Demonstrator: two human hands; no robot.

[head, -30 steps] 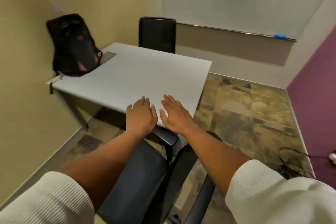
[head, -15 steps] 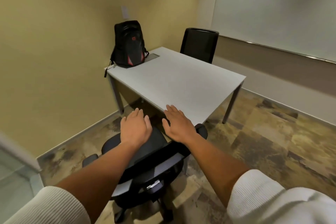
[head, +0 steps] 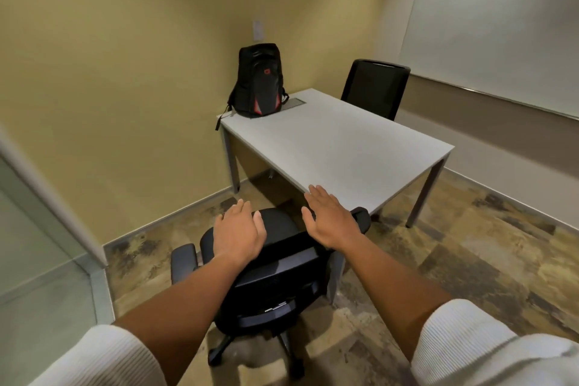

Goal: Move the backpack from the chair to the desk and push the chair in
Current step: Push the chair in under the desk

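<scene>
- The backpack (head: 258, 81) stands upright on the far-left corner of the tabletop (head: 338, 147), at about 11 o'clock from the hands, against the yellow wall.
- The chair (head: 275, 263) sits at 6 o'clock of the tabletop, its seat at the near edge, not tucked under.
- The left hand (head: 238, 233) is open, fingers spread, palm down over the chair's backrest, gripping nothing.
- The right hand (head: 329, 216) is open and flat, empty, above the backrest at 1 o'clock of the left.
- A second chair (head: 374, 88) stands at the far side.
</scene>
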